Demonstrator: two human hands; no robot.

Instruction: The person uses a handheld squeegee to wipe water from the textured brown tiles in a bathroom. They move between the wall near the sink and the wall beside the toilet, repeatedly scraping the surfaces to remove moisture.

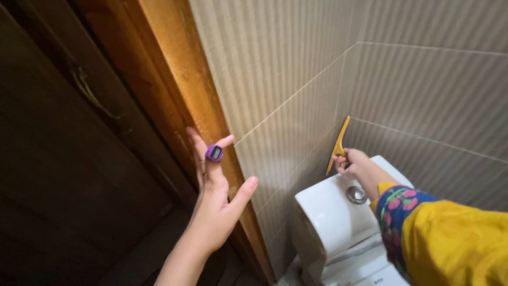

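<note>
One yellow squeegee [338, 145] in right hand [353, 163]

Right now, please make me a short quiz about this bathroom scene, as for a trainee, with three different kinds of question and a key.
1. True or false: the right hand presses a yellow squeegee against the tiled wall.
2. Which one is on the left hand? A) a purple ring-shaped device on a finger; B) a rubber glove; C) a sponge.
3. Fill in: the round silver flush button sits on top of the white toilet ____.

Key: 1 true. 2 A; the hand is open, holds nothing, and is beside the wooden door frame. 3 tank.
</note>
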